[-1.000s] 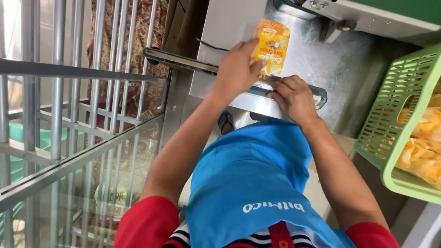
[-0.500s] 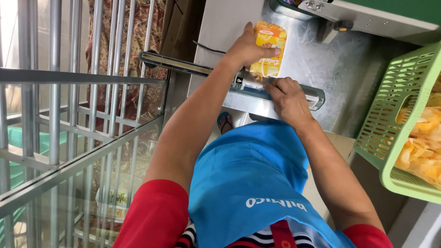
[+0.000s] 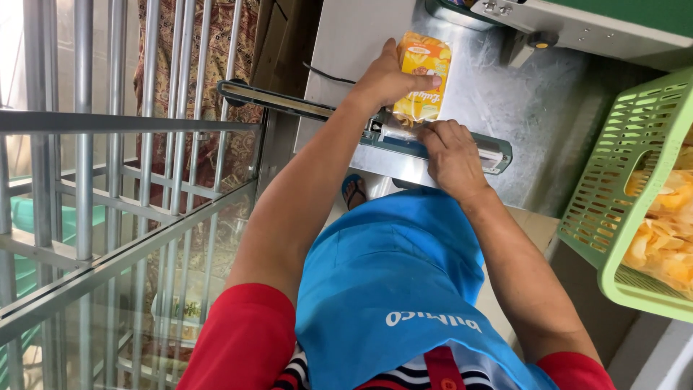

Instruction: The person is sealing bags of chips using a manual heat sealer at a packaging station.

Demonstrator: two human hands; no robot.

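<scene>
While the left hand [image 3: 386, 79] has slid up from the seam a second ago to clasp the one small yellow-orange printed snack packet [image 3: 424, 72] by its side, the right hand [image 3: 449, 152] now presses closed on the single long grey sealer bar [image 3: 440, 141], which clamps the packet's lower edge. By my judgement the seal is being made; one green slotted plastic basket [image 3: 621, 180] of uncounted yellow chips [image 3: 660, 231] stands at right.

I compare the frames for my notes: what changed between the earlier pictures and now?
The left hand moved the yellow snack pouch down into the sealer bar and shifted its grip to the pouch's side. The right hand stayed on the bar; the green basket stayed.
</scene>
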